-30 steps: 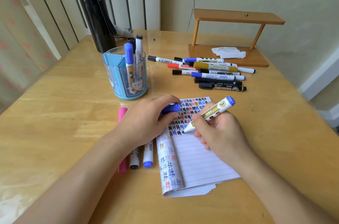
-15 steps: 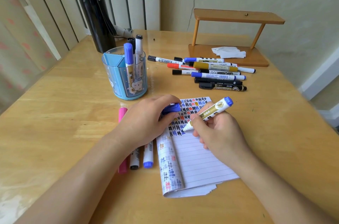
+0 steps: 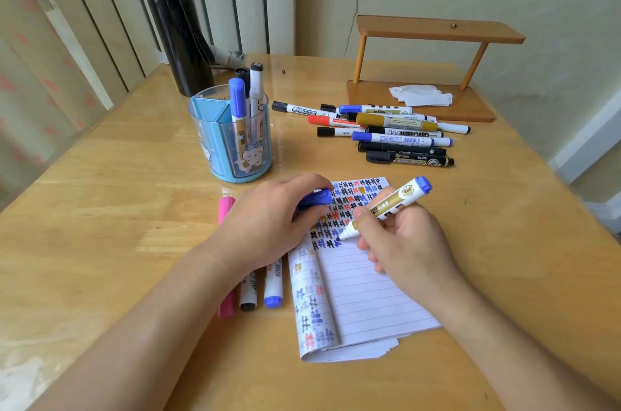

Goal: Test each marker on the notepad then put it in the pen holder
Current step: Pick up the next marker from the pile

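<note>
Our right hand [image 3: 408, 242] grips a cylindrical marker [image 3: 391, 207], tip on the lined notepad [image 3: 369, 296]; beside it our left hand [image 3: 268, 225] pinches a rounded blue cap [image 3: 316, 198].

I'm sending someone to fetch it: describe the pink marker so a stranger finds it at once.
Find the lined notepad being written on. Left of it three markers lie side by side, partly under the left hand. The pink marker is the outermost, farthest from the pad; its neighbours are white with black and blue ends.
</note>
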